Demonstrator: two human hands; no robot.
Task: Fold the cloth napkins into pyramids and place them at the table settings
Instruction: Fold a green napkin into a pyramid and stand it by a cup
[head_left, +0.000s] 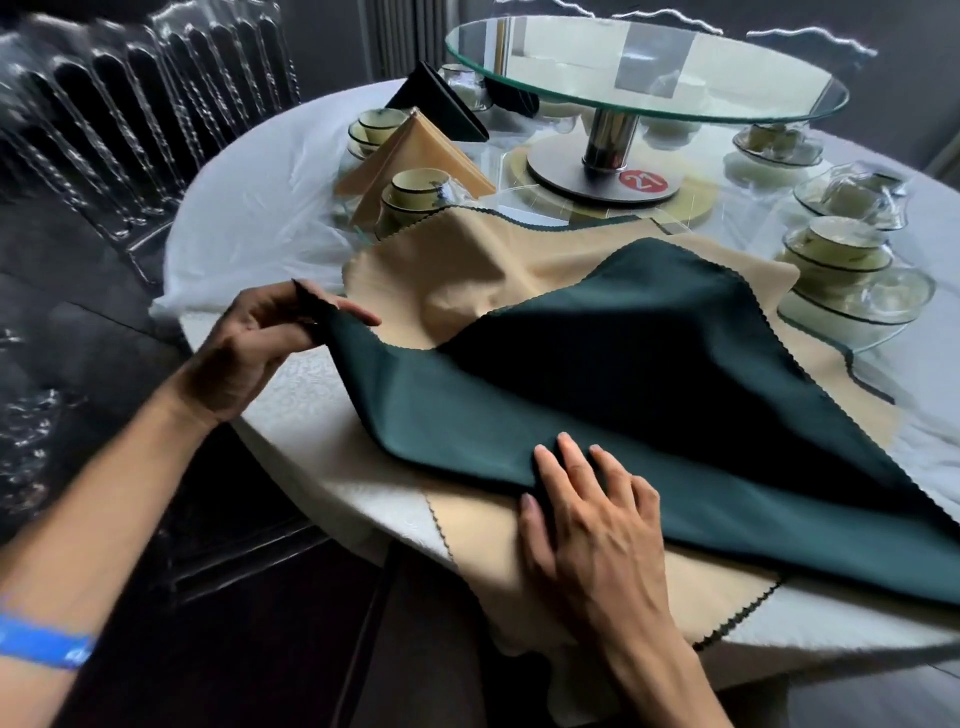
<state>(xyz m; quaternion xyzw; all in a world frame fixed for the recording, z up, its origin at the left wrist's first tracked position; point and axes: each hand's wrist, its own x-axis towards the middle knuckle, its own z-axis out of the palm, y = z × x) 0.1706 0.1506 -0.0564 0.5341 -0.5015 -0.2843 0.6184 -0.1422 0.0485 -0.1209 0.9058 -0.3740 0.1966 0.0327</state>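
A dark green napkin (597, 395) lies spread over a beige napkin (493, 270) on the round table's near side. My left hand (265, 332) pinches the green napkin's left corner and lifts it off the table. My right hand (587, 514) rests flat with straight fingers on the green napkin's near edge. Farther back on the left stand a folded beige pyramid (410, 156) and behind it a folded dark green pyramid (441, 101), each beside cups.
A glass turntable (644, 67) on a metal post stands at the table's middle. Cup-and-saucer settings (836, 249) sit along the right, and another cup (415, 192) on the left. Clear chairs (130, 104) stand at the far left. A white tablecloth (249, 218) covers the table.
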